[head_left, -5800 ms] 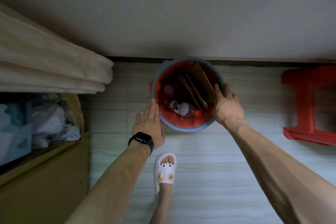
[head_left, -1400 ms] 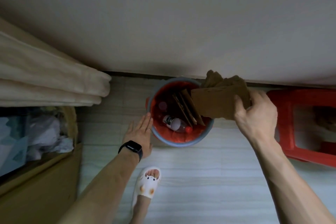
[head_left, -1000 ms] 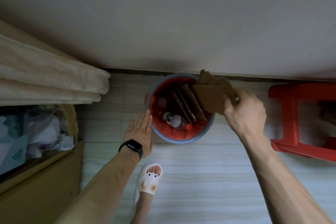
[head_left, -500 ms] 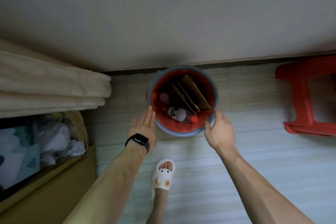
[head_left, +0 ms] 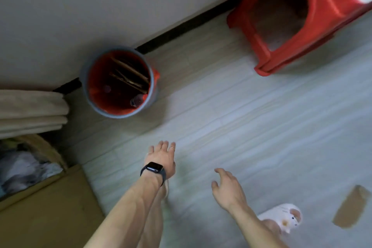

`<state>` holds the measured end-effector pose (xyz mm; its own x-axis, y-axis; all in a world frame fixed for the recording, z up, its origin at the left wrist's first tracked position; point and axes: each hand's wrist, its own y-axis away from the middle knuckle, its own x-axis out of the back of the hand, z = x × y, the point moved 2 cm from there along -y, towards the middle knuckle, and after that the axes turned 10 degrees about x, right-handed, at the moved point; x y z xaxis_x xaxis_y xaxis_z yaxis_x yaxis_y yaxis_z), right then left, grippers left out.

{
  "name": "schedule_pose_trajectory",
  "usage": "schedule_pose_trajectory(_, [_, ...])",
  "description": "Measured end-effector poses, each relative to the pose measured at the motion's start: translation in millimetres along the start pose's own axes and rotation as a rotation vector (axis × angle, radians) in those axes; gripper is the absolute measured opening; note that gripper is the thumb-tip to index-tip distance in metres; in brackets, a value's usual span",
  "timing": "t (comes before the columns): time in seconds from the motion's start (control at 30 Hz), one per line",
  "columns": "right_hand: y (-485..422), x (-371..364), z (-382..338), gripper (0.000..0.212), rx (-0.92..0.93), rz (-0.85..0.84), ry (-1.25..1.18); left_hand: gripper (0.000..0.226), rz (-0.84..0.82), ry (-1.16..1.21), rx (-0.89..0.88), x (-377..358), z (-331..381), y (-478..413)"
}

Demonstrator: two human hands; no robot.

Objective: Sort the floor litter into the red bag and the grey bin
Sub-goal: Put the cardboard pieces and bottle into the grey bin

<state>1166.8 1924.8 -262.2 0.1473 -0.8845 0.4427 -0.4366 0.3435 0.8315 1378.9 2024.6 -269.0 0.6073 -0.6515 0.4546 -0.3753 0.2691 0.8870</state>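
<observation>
Grey bin [head_left: 118, 115] has two neighbours at the frame's left edge: one stack of folded beige cloth [head_left: 30, 110] and, below it, one open cardboard box [head_left: 50, 207] of crumpled pale stuff. You see the one bin upper left of centre, against the wall [head_left: 100, 6] and its black skirting strip [head_left: 181, 26]. One red bag [head_left: 96, 86] lines it. Inside stand several cardboard strips [head_left: 130, 75], too blurred to count, and one bottle [head_left: 137, 100].

Below, at lower centre, your left hand [head_left: 161, 157], with one black watch [head_left: 154, 168] on the wrist, has straight, loosely spread fingers and holds nothing. Your right hand [head_left: 227, 189], just beside it, has relaxed, slightly bent fingers and holds nothing either.

Pale plank floor [head_left: 251, 117] lies open between bin, hands and the one red stool [head_left: 322, 6] at upper right. At lower right you have one white slipper [head_left: 285, 217], then one flat cardboard piece [head_left: 351, 207] lying on the floor near the frame's edge, well apart from the bin.
</observation>
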Motion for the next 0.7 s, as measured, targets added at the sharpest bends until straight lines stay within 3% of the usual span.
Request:
schedule_pose_trajectory(0.23, [32.7, 67.0, 228.4, 0.041, -0.093, 0.064, -0.195, 0.061, -0.11, -0.122, -0.119, -74.7, 257.9, 46.2])
schedule_pose_trajectory(0.37, [46.3, 107.1, 402.7, 0.04, -0.226, 0.214, -0.352, 0.06, -0.159, -0.237, -0.243, -114.7, 429.7, 48.9])
schedule_pose_trajectory(0.4, [41.1, 114.3, 414.7, 0.041, -0.23, 0.226, -0.38, 0.06, -0.14, -0.221, -0.247, -110.8, 436.2, 50.9])
schedule_pose_trajectory(0.43, [50.7, 110.1, 502.9, 0.041, -0.348, 0.278, -0.473, 0.061, -0.137, -0.299, -0.319, -140.9, 514.1, 42.9])
schedule_pose_trajectory(0.5, [44.6, 123.8, 523.5, 0.046, -0.388, 0.327, -0.534, 0.062, -0.081, -0.283, -0.335, -127.4, 524.9, 34.7])
schedule_pose_trajectory(0.53, [53.3, 111.5, 610.1, 0.049, -0.515, 0.36, -0.648, 0.062, -0.085, -0.362, -0.415, -159.6, 602.4, 24.4])
schedule_pose_trajectory(0.63, [50.7, 121.5, 637.8, 0.056, -0.59, 0.447, -0.683, 0.063, 0.005, -0.374, -0.441, -143.8, 615.1, 7.4])
schedule_pose_trajectory(0.67, [55.7, 106.6, 707.7, 0.06, -0.68, 0.469, -0.716, 0.064, 0.029, -0.486, -0.482, -178.8, 680.2, -11.7])
schedule_pose_trajectory(0.7, [54.1, 109.4, 717.5, 0.063, -0.664, 0.5, -0.707, 0.064, 0.041, -0.463, -0.47, -177.2, 680.1, -20.1])
